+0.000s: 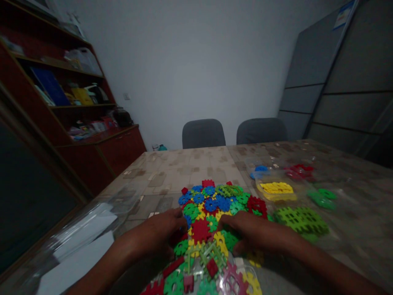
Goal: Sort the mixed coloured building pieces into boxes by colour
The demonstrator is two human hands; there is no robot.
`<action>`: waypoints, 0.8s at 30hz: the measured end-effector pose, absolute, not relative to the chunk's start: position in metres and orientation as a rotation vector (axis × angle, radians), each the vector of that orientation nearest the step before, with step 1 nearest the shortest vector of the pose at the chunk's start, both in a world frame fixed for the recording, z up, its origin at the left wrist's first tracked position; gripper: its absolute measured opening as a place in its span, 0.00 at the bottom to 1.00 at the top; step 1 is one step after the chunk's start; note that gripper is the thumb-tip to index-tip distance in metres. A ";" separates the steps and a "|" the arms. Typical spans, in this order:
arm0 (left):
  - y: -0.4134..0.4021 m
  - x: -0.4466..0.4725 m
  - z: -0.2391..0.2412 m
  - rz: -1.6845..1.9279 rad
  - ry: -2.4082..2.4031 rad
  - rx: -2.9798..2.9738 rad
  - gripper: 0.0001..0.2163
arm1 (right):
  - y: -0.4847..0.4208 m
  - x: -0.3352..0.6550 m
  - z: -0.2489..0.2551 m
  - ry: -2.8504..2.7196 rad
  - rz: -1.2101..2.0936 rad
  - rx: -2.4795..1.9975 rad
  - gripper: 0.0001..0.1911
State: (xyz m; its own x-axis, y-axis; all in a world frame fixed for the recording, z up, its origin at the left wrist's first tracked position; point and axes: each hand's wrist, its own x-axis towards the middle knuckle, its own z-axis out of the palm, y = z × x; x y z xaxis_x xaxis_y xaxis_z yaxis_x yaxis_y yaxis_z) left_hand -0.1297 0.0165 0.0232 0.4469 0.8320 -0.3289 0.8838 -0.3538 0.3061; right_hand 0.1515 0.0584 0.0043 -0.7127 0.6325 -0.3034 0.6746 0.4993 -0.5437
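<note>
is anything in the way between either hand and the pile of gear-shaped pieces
Nothing visible is. The left hand is at the left edge of the pile, and the right hand is at its right side, with nothing seen between them and the pieces. Whether either grips one is too dark to tell.

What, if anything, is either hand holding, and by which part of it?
Can't tell. Left hand and right hand are at opposite sides of the gear pile, fingers partly hidden; no clear grip shows.
</note>
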 end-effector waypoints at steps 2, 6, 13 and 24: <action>0.017 -0.127 0.023 -0.181 1.452 2.296 0.14 | 0.056 0.149 0.005 2.650 -0.992 1.210 0.28; 0.019 -0.126 0.025 -0.191 1.437 2.312 0.10 | 0.058 0.148 0.005 2.683 -0.953 1.248 0.26; 0.023 -0.128 0.020 -0.017 1.313 2.324 0.08 | 0.072 0.159 0.013 2.840 -0.909 1.187 0.14; 0.029 -0.128 0.012 -0.013 1.351 2.366 0.05 | 0.062 0.153 0.008 2.689 -0.736 1.304 0.15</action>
State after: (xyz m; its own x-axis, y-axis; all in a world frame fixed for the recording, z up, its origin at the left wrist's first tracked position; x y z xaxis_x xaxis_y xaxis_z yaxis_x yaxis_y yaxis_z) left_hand -0.1282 0.0287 0.0123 0.5292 0.8224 -0.2088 0.8263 -0.4435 0.3472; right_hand 0.1525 0.0616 0.0076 -0.6393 0.7244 -0.2578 0.7548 0.5271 -0.3905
